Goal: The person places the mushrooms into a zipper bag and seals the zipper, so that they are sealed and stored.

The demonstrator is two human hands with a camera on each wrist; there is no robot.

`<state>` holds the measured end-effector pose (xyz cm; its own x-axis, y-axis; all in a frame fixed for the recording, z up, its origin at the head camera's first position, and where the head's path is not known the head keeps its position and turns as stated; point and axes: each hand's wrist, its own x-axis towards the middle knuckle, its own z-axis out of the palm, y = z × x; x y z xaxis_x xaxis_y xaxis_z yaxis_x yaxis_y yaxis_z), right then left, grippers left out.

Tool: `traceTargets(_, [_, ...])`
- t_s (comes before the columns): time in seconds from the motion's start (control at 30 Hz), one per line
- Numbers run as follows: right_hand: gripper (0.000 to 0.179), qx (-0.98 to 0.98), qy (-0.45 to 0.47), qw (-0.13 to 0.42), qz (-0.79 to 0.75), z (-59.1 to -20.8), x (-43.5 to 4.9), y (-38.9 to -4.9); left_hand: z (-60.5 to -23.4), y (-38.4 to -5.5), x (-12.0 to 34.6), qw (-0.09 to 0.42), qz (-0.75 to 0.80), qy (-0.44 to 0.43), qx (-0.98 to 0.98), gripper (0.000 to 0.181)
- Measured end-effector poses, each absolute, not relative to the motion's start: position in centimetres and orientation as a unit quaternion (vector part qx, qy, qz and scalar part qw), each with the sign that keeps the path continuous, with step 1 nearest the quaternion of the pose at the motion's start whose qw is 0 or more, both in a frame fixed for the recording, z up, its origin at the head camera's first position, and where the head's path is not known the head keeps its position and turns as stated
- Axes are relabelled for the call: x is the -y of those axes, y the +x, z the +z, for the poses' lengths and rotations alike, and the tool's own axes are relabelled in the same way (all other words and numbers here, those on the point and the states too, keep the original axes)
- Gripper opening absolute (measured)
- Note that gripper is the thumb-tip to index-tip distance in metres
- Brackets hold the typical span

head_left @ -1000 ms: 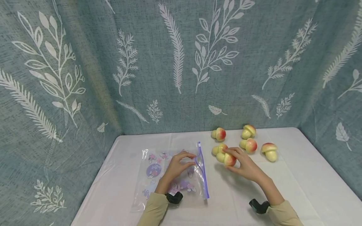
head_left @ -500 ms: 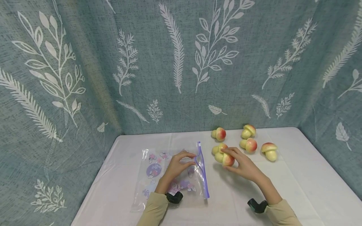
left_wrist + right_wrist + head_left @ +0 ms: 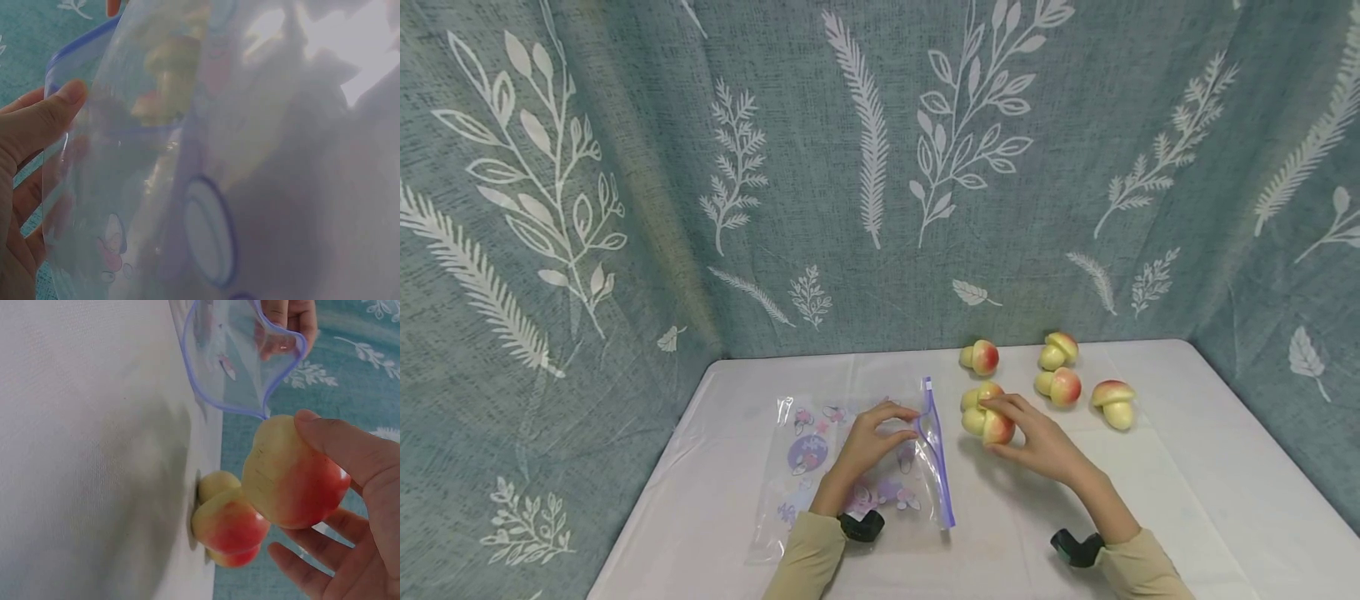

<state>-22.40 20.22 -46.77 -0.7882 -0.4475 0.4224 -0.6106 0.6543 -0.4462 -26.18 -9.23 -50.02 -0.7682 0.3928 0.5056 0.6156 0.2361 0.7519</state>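
Holding the clear bag by its parted mouth, your left hand curves with thumb and forefinger apart; your right hand grips one mushroom-shaped piece near the opening. That one looks lifted; five others are left on the counter, none visible inside.

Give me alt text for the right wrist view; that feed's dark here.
The right hand holds a yellow-and-red mushroom-shaped piece in the foreground. Above it in the picture gapes the purple-rimmed mouth of a clear bag, with the left hand at its rim. Similar pieces lie beyond on a white tablecloth, before a teal leaf-print curtain.
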Motion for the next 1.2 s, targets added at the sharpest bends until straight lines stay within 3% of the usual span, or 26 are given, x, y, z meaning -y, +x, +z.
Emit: traceTargets(1.2, [0.058,0.881,0.32,0.112,0.329,-47.5,-18.1,-23.1,-49.4,-26.0,9.3,0.106,-0.53,-0.312,0.782,0.027])
